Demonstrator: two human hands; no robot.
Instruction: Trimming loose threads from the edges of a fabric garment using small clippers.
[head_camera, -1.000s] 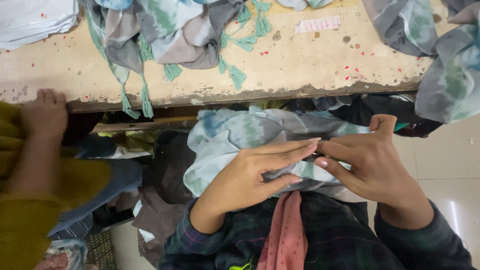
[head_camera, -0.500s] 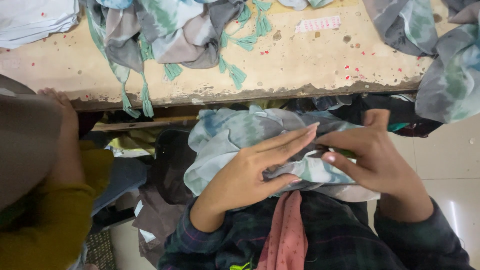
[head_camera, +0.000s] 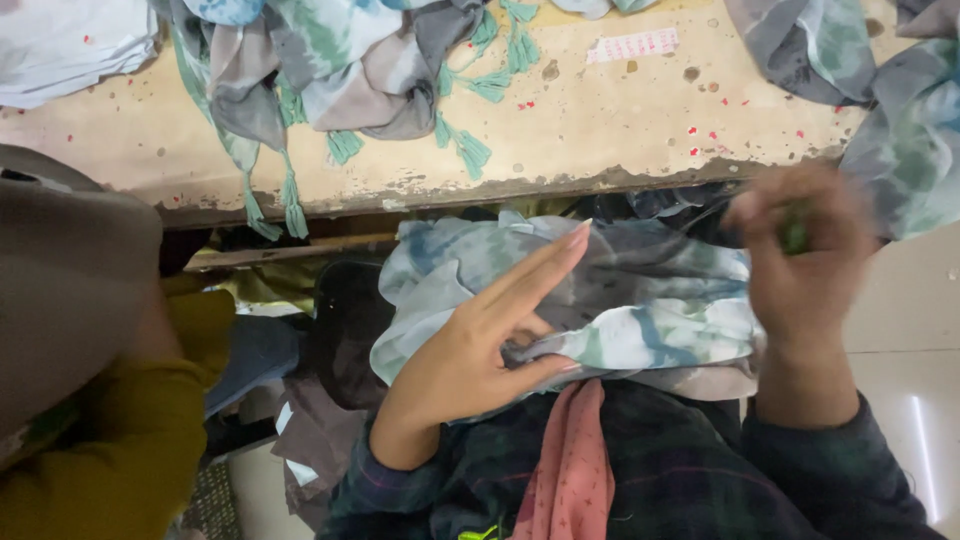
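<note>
Two hands (left (head_camera: 470, 350), right (head_camera: 800, 265)), one table (head_camera: 600, 110), one folded tie-dye scarf (head_camera: 620, 300).
</note>
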